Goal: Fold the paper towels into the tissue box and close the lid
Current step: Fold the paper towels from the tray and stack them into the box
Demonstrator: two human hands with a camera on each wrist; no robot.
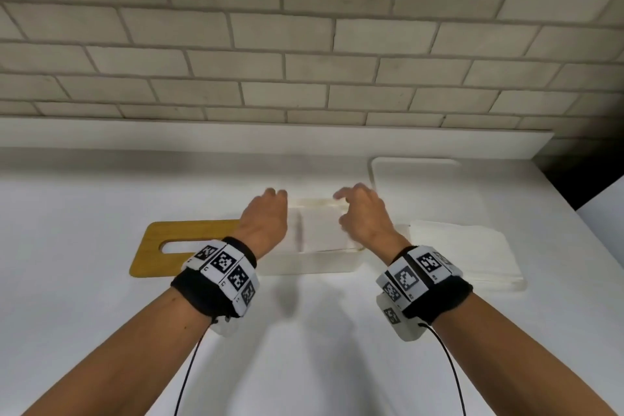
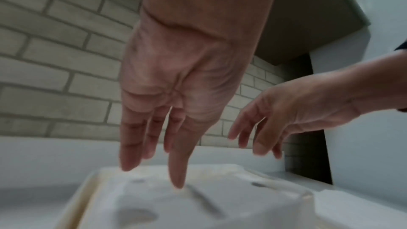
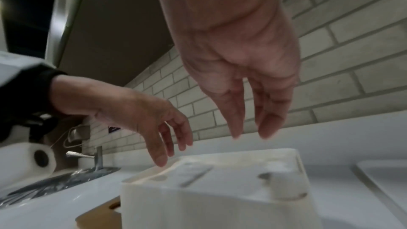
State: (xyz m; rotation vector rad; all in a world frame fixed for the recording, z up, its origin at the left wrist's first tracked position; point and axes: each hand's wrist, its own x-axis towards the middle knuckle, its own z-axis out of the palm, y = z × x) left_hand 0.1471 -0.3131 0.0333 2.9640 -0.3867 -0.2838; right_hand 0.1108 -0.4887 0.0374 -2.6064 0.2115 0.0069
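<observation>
A white tissue box (image 1: 314, 263) stands open on the counter, with folded white paper towels (image 1: 320, 230) lying inside it. The box (image 2: 198, 203) fills the bottom of the left wrist view and shows as a white block (image 3: 198, 203) in the right wrist view. My left hand (image 1: 266, 216) hovers over the box's left end, fingers (image 2: 176, 171) straight and pointing down at the towels. My right hand (image 1: 361, 213) hovers over the right end, fingers (image 3: 235, 121) relaxed and holding nothing. The wooden lid (image 1: 169, 246) with a slot lies flat to the left of the box.
A stack of unfolded paper towels (image 1: 466, 253) lies right of the box. A white tray (image 1: 422, 176) sits behind it near the brick wall. In the right wrist view a paper roll (image 3: 37, 159), a tap (image 3: 97, 158) and a sink (image 3: 55, 182) lie to the left.
</observation>
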